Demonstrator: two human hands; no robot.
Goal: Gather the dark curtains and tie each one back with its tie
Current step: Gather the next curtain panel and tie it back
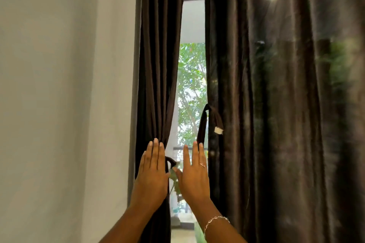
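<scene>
Two dark brown curtains hang at a window. The left curtain point(158, 65) is narrow and gathered in at waist height, where a dark tie point(170, 161) shows beside my left hand point(153, 171). That hand is flat, fingers straight up, in front of the gathered folds. The right curtain point(276, 104) hangs wide and loose. A dark tie with a white tag point(212, 119) dangles at its inner edge. My right hand point(194, 173) is flat with straight fingers in the gap, just below that tie's lower end. Neither hand holds anything.
A plain white wall point(59, 104) fills the left side up to the dark window frame. Through the glass gap point(190, 85) I see green trees and a railing. The right curtain shows glassy reflections at the far right.
</scene>
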